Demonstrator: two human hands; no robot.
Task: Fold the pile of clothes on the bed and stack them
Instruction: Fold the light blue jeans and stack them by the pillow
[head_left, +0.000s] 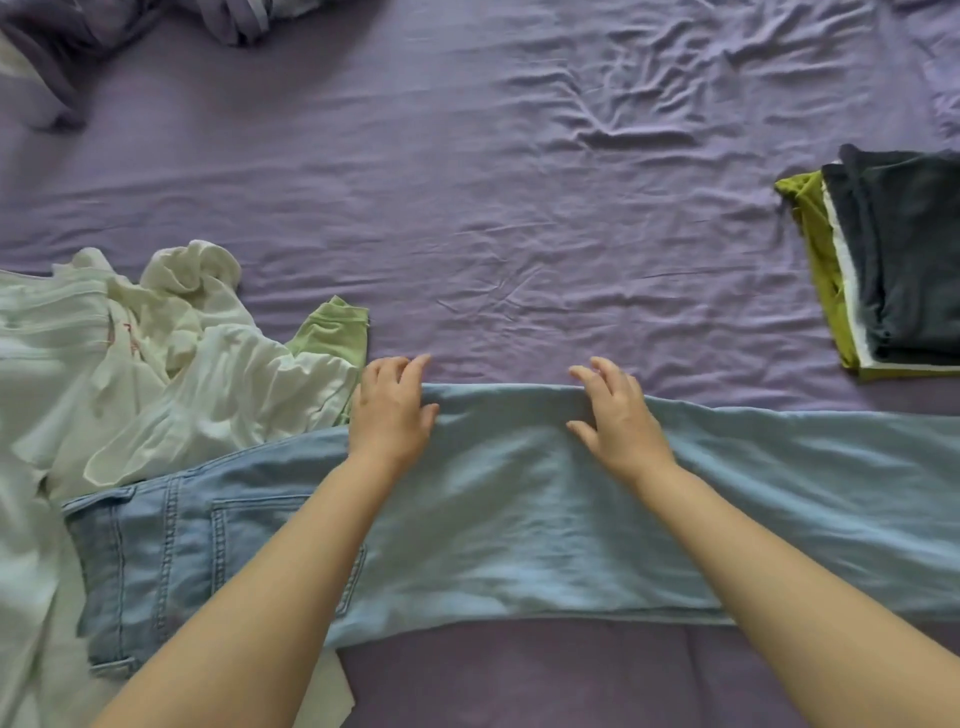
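A wrinkled lilac bed sheet (467, 208) covers the whole surface, and every garment lies directly on it. Nearest the camera, a pair of light blue denim jeans (519, 519) stretches flat across the sheet from left to right, with the waistband, belt loops and a stitched back pocket at the left end and the legs running off the right edge. Both bare forearms reach forward over the denim. The left hand (390, 405) rests palm down on the far edge of the jeans, fingers loosely spread and only slightly bent, their tips reaching past the fabric edge toward the sheet; it grips nothing. The right hand (618, 410) lies the same way a little to the right, palm on the denim near the far edge, fingers splayed and relaxed, holding nothing.

To the left, touching the waistband end of the jeans, sits the unfolded pile of white clothes (130, 374), crumpled and heaped, with a pale green garment (332, 332) poking out of its right side just beside the left hand. Farther off at the right edge, well apart from the jeans, stands a folded stack (883, 260): an olive-green piece at the bottom, a white layer above it, and dark grey clothes on top. At the far top left, a bunched purple-grey blanket (130, 31) lies rumpled.
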